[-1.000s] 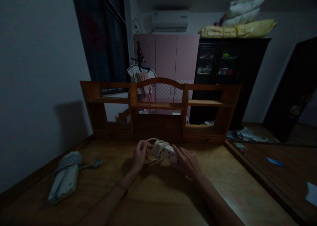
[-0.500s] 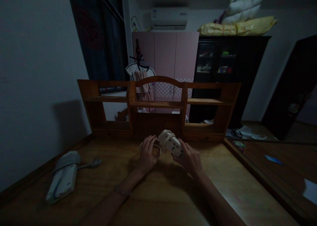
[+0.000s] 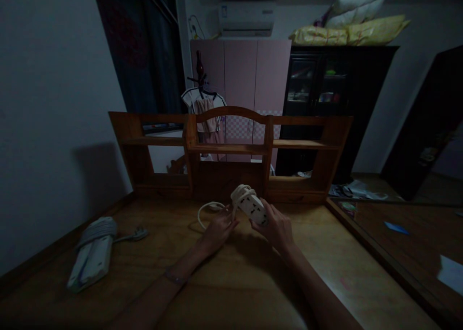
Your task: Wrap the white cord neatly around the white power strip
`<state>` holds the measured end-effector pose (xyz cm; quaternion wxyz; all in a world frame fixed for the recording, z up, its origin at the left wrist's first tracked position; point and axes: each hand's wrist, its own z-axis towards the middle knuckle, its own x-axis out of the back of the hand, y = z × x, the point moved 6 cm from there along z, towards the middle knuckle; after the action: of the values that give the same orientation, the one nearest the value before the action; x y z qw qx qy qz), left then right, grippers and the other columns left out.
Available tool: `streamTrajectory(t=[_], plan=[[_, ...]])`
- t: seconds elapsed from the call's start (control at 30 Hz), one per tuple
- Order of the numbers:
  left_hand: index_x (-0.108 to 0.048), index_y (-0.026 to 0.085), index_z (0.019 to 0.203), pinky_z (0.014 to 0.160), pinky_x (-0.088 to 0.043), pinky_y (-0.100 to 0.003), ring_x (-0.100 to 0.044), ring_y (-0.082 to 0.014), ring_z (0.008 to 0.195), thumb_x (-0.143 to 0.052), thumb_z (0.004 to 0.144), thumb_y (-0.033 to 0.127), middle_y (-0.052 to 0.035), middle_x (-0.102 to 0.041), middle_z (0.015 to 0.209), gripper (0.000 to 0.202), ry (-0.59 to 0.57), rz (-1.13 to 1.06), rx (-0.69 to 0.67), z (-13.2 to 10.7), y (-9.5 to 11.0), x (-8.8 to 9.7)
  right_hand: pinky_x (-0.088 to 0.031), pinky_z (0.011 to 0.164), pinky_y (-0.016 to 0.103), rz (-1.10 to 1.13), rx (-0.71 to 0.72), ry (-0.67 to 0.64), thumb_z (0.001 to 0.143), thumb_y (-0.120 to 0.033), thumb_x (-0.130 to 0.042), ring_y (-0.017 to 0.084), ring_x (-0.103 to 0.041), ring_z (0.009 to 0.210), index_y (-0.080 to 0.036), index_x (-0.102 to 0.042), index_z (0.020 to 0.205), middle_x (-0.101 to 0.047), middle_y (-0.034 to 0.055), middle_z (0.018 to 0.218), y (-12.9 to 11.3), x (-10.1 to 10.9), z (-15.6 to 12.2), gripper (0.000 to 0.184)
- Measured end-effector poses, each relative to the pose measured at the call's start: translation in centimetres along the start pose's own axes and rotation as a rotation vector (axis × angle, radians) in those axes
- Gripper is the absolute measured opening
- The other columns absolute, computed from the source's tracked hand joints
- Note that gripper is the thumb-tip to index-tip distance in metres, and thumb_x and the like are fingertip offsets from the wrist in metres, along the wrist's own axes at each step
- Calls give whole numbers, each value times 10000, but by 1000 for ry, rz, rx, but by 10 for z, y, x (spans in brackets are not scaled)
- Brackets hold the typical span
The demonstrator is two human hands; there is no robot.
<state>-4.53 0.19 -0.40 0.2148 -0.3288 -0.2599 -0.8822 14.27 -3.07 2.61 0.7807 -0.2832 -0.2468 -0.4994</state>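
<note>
A white power strip (image 3: 254,209) is tilted above the table, its sockets facing me and several turns of cord wrapped round its far end. My right hand (image 3: 275,225) grips its near end. Just left of the strip, my left hand (image 3: 220,228) is closed on the white power cord (image 3: 201,215), which runs from the wrapped end. The loose part of the cord loops out beyond my left fingers, with what looks like its plug at the end. Another power strip (image 3: 94,257), its cord (image 3: 97,231) wound round one end, lies at the left.
The wooden table (image 3: 217,291) has a wooden shelf unit (image 3: 228,149) along its back edge. A wall (image 3: 54,127) bounds the left side. A raised wooden edge (image 3: 376,257) runs along the right. The second strip's plug (image 3: 139,232) lies on the tabletop.
My left hand has moved slightly down and its fingers have closed on the cord. The cord loop now spreads farther left. My right hand keeps hold of the strip, its socket face turned more toward me.
</note>
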Motion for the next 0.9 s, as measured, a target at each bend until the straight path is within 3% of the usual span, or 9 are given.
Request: streamTrajectory(t=[0.13, 0.33, 0.57, 0.73, 0.9], plan=[[-599, 174, 929, 880, -449, -374, -593, -216, 957, -392, 923, 378, -88, -645, 940, 291, 95, -88, 123, -3, -12, 4, -427, 666, 277, -9, -22, -30, 746, -461, -609, 231, -613, 866, -214, -406, 1340, -629, 95, 1064, 4, -2, 1, 675], [-575, 176, 824, 627, -414, -258, -566, -158, 669, -336, 933, 421, -33, -591, 706, 360, 247, -128, 310, -11, -23, 18, -435, 712, 285, 6, 36, -148, 760, -445, -615, 234, -597, 931, -229, -358, 1376, -615, 100, 1118, 4, -10, 0, 703], [-574, 176, 758, 564, -350, -206, -497, -116, 592, -424, 881, 481, 17, -534, 628, 362, 487, -277, 527, -16, -52, 35, -440, 780, 316, -31, 179, -251, 742, -448, -660, 234, -554, 994, -252, -329, 1395, -587, 85, 1180, -3, -13, -2, 757], [-605, 169, 768, 508, -328, -208, -446, -111, 514, -440, 847, 535, 28, -493, 556, 410, 546, -375, 593, -17, -68, 38, -438, 802, 326, -44, 224, -181, 741, -356, -673, 230, -548, 961, -256, -351, 1385, -597, 74, 1136, -8, -4, 1, 727], [-622, 173, 855, 512, -360, -210, -477, -115, 525, -432, 837, 562, 19, -521, 581, 433, 571, -426, 603, -17, -69, 37, -444, 763, 315, 4, 76, -12, 750, -360, -644, 229, -573, 914, -243, -369, 1378, -612, 78, 1062, 2, 10, 4, 696]])
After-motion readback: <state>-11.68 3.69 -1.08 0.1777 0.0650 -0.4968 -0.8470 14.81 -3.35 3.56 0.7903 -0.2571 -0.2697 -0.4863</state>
